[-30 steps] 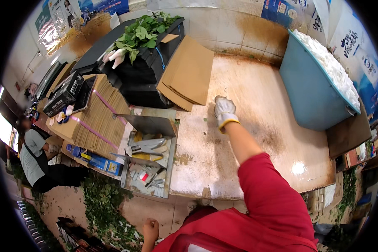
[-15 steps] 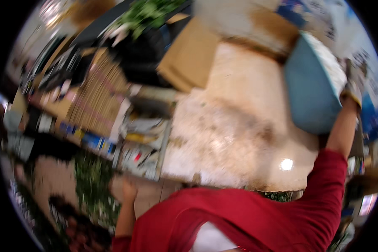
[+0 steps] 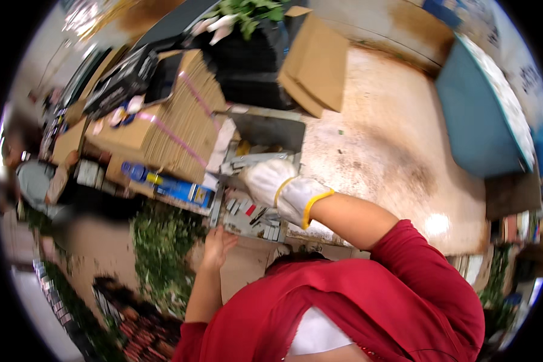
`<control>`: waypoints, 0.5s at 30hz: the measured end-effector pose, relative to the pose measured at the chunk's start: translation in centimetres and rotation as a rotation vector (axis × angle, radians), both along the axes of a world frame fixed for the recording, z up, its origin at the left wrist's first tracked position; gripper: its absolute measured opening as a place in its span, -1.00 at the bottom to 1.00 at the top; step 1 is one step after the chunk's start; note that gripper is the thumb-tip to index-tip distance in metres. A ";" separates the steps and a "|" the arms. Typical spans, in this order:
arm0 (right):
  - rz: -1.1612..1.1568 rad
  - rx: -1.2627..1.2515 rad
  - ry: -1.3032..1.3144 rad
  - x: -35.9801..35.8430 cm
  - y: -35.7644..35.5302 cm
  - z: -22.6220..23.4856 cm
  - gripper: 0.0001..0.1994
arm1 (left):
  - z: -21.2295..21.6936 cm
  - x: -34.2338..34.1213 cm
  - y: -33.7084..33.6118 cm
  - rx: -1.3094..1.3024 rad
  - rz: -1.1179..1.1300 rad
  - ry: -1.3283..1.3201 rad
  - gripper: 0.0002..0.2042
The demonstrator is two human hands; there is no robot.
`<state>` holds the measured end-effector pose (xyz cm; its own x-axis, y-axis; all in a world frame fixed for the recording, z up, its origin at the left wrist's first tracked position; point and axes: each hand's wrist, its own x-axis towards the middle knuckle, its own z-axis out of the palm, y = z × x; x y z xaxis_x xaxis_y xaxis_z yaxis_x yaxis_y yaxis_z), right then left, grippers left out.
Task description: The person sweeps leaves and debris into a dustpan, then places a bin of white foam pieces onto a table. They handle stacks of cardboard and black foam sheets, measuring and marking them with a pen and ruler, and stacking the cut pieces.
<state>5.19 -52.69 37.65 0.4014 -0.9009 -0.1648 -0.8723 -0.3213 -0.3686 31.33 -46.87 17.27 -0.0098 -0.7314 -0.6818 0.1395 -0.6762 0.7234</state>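
Observation:
My right hand (image 3: 274,187), in a white work glove with yellow trim, reaches over a grey metal box (image 3: 295,127). Its fingertips point down at the middle of the box, hidden by the glove. Inside the box lie several strips of silvery metal pieces (image 3: 271,232) that look like staples, along with a small red item (image 3: 250,210). My left hand (image 3: 219,246) is bare and rests by the box's near left corner, fingers apart, with nothing visible in it.
Left of the box, a pink-strapped stack of flat cardboard (image 3: 181,133) stands behind a blue package (image 3: 184,190). A stained worktop (image 3: 380,163) spreads rightward to a tilted blue tub (image 3: 479,114). Cut leaves (image 3: 163,253) cover the floor; a co-worker (image 3: 39,181) is at far left.
My right hand has left the blue tub at the right and swung left over the metal box. My left hand has come up to the box's corner. The view has shifted.

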 end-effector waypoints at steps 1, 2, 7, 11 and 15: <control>0.013 -0.090 0.020 -0.3 0.4 -0.2 -0.83 | -0.4 0.1 0.0 0.001 -0.019 0.017 -0.63; 0.040 -0.120 0.030 -0.7 1.0 -0.1 -0.85 | -0.5 0.2 0.1 0.025 -0.048 0.032 -0.65; -0.023 -0.289 0.101 -1.9 7.1 -2.3 -0.92 | -3.6 2.9 4.0 0.275 -0.417 0.180 -0.66; -0.199 -0.295 0.137 -4.0 12.1 -3.2 -0.92 | 2.3 -1.9 4.2 0.399 -0.806 0.072 -0.58; -0.363 -0.200 0.245 -9.4 15.3 -1.5 -0.87 | -2.1 -5.3 1.8 -0.003 -1.504 0.106 -0.64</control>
